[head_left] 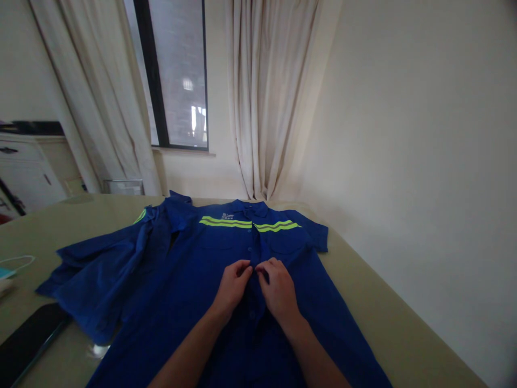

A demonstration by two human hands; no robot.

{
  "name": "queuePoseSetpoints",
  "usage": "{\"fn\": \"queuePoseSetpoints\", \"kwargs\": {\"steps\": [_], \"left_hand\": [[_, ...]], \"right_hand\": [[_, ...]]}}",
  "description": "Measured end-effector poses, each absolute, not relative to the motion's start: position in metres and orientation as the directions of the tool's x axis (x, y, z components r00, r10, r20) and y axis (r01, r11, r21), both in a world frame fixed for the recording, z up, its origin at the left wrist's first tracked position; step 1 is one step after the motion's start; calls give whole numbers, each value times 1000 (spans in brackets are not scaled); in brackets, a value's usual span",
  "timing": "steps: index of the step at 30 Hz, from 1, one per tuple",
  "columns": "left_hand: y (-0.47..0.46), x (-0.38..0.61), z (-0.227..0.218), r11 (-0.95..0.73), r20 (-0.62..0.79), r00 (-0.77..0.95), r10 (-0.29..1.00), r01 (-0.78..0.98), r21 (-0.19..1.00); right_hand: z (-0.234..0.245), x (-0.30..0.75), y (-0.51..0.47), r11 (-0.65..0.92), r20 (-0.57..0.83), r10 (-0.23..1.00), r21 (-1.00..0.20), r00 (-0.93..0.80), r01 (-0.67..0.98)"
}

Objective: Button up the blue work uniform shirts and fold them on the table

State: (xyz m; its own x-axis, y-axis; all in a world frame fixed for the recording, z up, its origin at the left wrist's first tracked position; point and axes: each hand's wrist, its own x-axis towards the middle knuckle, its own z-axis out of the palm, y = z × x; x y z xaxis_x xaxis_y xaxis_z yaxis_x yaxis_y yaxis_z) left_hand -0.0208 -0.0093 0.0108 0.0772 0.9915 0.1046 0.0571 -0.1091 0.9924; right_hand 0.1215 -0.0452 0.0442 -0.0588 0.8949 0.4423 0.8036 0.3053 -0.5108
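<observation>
A blue short-sleeved work shirt (pixel 194 280) with yellow-green reflective stripes lies spread on the table, collar at the far end. Its front is parted along the button placket, and a few buttons show there. My left hand (pixel 233 283) pinches one edge of the placket at mid-chest height, fingertips together. Close beside it, my right hand (pixel 279 288) is closed on the opposite edge, its fingers curled and thumb tucked in. The fingertips of both hands nearly meet. Whether a button is between them is hidden.
Another blue garment (pixel 117 264) lies crumpled on the left of the table (pixel 404 323). A black phone-like object (pixel 32 337) is at the near left, with a face mask (pixel 7 272) beyond. A wall (pixel 424 161) borders the right side; curtains (pixel 266 97) hang behind.
</observation>
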Motion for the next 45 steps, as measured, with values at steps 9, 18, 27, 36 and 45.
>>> {"fn": "queuePoseSetpoints", "kwargs": {"steps": [9, 18, 27, 36, 45], "left_hand": [[-14, -22, 19, -58, 60, 30, 998, -45, 997], [-15, -23, 21, -98, 97, 33, 995, 19, 995], [-25, -20, 24, -274, 257, 245, 935, 37, 961], [-19, -40, 18, -336, 271, 212, 939, 733, 591], [-21, -27, 25, -353, 244, 263, 934, 788, 504]], "right_hand": [[44, 115, -47, 249, 388, 920, -670, 45, 699], [37, 112, -44, 203, 333, 939, -734, 83, 648], [25, 117, -28, 104, 166, 972, -939, 167, 327], [22, 121, -24, 73, 152, 958, -950, 244, 304], [24, 115, -28, 179, 284, 948, -851, 144, 494]]}}
